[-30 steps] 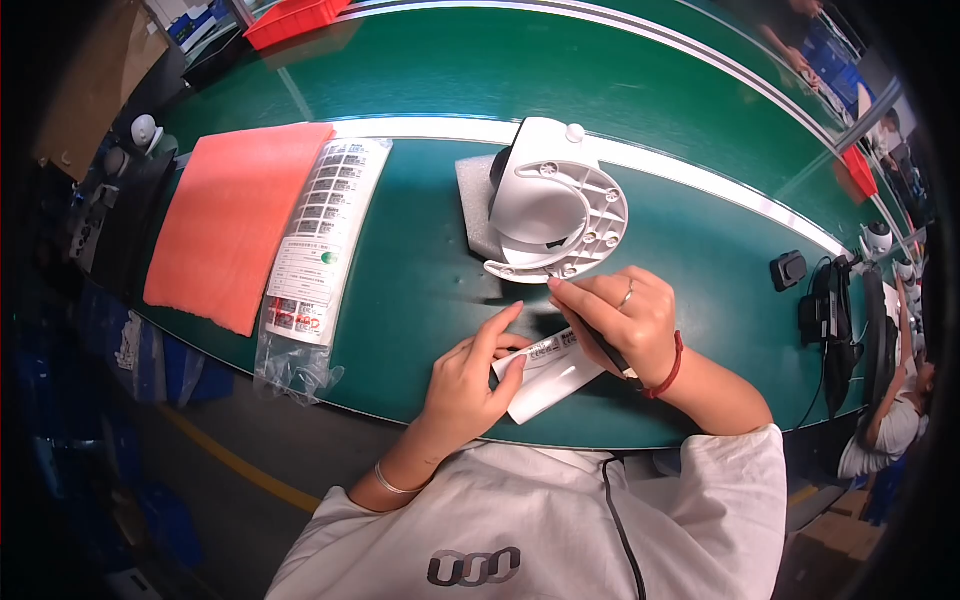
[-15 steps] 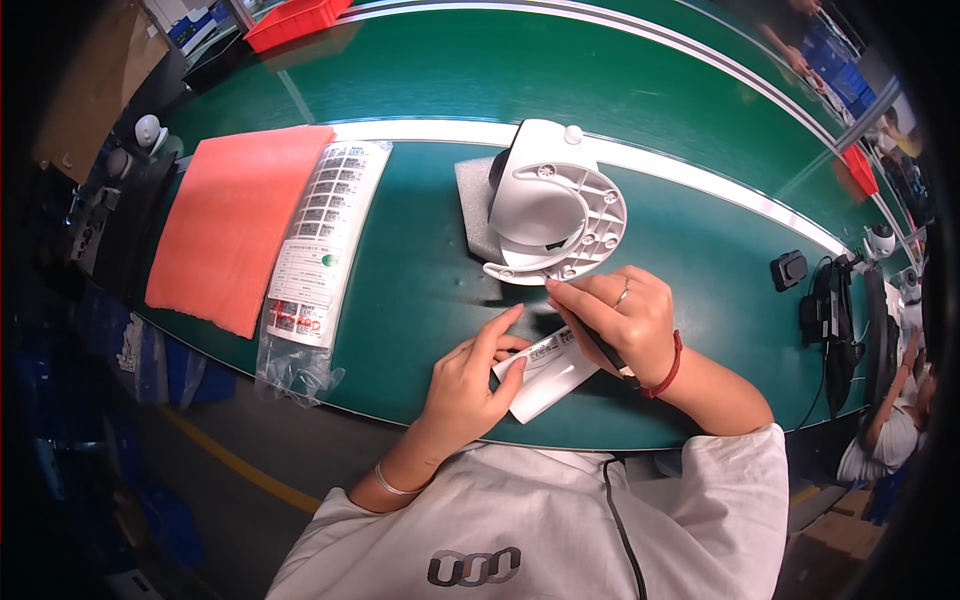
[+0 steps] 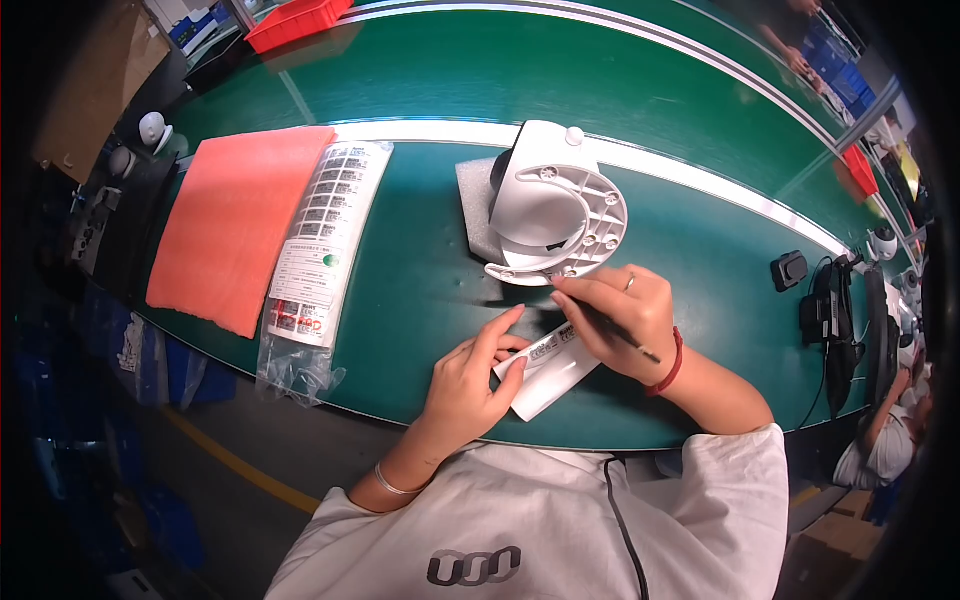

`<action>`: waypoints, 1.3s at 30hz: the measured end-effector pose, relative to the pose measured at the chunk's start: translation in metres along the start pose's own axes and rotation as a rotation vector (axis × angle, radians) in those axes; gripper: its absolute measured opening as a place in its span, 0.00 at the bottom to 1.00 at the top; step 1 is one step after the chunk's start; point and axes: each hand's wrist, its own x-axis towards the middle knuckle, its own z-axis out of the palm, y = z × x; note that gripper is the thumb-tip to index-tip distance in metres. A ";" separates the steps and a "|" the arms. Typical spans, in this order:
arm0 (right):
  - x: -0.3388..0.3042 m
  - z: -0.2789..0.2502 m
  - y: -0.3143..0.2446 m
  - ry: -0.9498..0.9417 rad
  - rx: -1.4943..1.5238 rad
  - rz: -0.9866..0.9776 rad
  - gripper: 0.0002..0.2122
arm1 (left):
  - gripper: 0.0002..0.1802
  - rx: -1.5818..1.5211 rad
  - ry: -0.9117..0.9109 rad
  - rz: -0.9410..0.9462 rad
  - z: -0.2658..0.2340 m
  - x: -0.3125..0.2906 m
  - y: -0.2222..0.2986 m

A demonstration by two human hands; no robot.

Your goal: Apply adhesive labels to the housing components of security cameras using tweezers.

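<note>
My right hand (image 3: 625,315) pinches a slim dark tool (image 3: 630,341), fingertips near the white housing's (image 3: 540,212) lower edge. My left hand (image 3: 470,385) pinches the label strip's (image 3: 552,383) left end, nearer me.

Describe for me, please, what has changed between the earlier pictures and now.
The right hand has turned slightly, and the rear end of the slim dark tool in it has swung up and to the right. Nothing was visibly taken up or released. The left hand stays on the white strip, and the white device stays put.
</note>
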 end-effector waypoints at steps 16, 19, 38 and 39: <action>-0.002 0.009 0.003 0.085 0.493 0.451 0.06 | 0.26 0.005 -0.018 -0.011 -0.001 0.000 0.000; -0.003 0.010 0.006 0.074 0.487 0.433 0.06 | 0.25 0.007 -0.015 -0.011 -0.002 0.000 0.000; -0.005 0.020 -0.003 0.143 -0.079 -0.035 0.10 | 0.20 0.030 0.001 0.024 0.000 -0.002 -0.003; -0.006 0.020 -0.003 0.143 -0.078 -0.035 0.10 | 0.20 0.028 0.001 0.019 0.000 -0.001 -0.002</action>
